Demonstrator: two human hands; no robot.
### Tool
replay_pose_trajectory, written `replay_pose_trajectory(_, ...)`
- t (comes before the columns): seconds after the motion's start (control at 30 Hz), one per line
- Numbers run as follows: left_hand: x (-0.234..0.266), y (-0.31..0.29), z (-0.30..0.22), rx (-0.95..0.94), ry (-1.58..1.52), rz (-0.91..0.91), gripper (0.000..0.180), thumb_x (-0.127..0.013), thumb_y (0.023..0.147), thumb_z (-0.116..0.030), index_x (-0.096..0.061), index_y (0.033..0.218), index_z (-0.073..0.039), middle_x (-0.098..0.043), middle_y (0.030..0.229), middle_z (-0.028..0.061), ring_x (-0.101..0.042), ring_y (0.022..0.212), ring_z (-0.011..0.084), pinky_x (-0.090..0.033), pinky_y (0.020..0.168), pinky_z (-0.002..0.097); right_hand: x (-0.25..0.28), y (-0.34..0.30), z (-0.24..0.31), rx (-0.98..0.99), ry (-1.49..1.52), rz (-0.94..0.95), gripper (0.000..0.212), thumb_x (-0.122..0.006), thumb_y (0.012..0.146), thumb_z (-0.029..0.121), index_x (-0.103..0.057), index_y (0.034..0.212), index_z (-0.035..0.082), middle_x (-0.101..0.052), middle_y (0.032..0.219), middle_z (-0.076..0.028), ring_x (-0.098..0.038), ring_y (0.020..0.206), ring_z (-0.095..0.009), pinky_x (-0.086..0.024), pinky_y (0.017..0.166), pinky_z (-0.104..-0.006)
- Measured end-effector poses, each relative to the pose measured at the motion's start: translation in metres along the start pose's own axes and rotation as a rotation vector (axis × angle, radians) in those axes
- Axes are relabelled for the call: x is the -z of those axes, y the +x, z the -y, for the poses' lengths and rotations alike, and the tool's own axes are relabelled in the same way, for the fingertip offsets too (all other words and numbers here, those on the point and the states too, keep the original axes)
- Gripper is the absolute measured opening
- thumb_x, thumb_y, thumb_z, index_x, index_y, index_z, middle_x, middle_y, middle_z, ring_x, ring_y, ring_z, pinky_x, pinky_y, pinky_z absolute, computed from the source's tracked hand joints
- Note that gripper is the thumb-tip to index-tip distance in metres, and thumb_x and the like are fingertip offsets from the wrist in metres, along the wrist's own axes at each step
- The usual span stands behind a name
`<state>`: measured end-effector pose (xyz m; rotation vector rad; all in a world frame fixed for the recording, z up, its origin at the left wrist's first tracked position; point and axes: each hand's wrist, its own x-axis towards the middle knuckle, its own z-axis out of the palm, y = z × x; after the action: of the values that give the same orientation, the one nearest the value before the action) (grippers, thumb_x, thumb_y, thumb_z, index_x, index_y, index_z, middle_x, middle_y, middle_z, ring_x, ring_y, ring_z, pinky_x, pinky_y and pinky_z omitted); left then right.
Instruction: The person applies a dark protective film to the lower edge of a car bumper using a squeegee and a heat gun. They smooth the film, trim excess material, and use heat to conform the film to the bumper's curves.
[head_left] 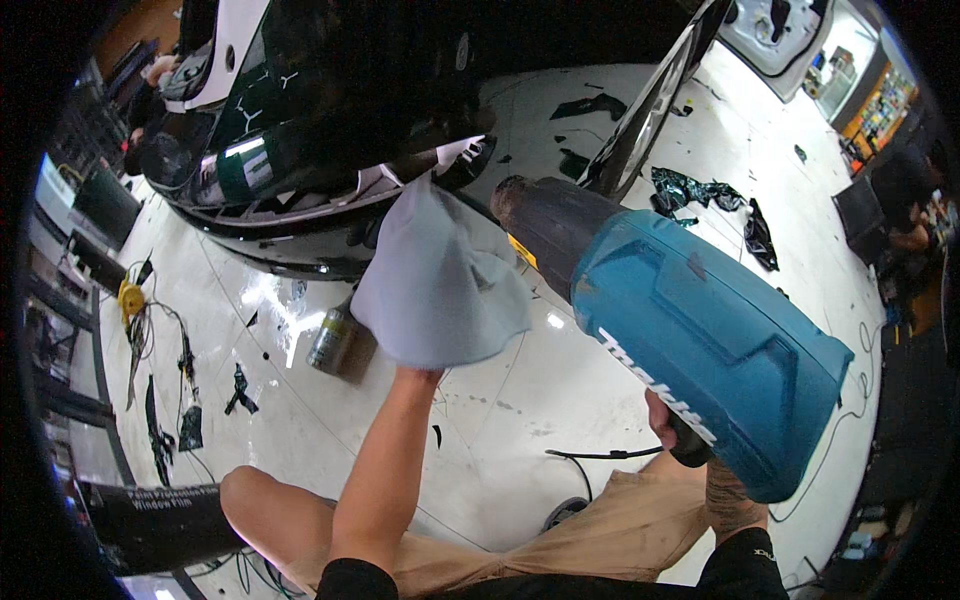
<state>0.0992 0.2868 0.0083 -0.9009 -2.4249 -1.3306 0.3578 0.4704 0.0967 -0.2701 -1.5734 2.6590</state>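
Observation:
A light grey cloth [440, 290] drapes over my left hand [417, 377] and hides its fingers. Only the wrist shows beneath the cloth's lower edge. The cloth's upper tip meets the lower edge of a glossy black car bumper [290, 225]. In my right hand [662, 420] is a large teal heat gun [690, 320], its fingers wrapped around the grip. The gun's dark nozzle [515, 200] points up and left, just right of the cloth and close to the bodywork.
A spray can [332, 340] stands on the white floor below the bumper. Black film scraps [700, 190] lie at the right, and more scraps and cables [185, 350] at the left. A black box [150, 525] is beside my left knee. An open car door [780, 35] shows far right.

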Motion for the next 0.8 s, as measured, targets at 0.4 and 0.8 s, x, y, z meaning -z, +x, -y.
replay_pose_trajectory(0.4,-0.011,0.008,-0.018,0.073,0.057,0.012,0.062,-0.061,0.087,-0.036,-0.041,0.14,-0.009,-0.045,0.14,0.0114,-0.042,0.129,0.0269,-0.031,0.109,0.0381,0.036,-0.068,-0.055,0.276,0.086,-0.169,0.089,-0.089,0.058,0.026,-0.041,0.12,-0.017,-0.06,0.08,-0.02,-0.059,0.055,-0.022,-0.048,0.044,-0.0318)
replay_pose_trajectory(0.8,0.004,0.003,-0.031,0.152,0.085,-0.016,0.062,-0.061,0.088,-0.034,-0.04,0.14,-0.008,-0.044,0.14,0.0116,-0.042,0.129,0.0267,-0.032,0.109,0.0382,0.035,-0.053,-0.007,0.591,-0.883,0.411,0.066,-0.071,0.083,0.028,-0.043,0.135,-0.001,-0.06,0.102,-0.014,-0.065,0.086,-0.029,-0.052,0.072,-0.0369)
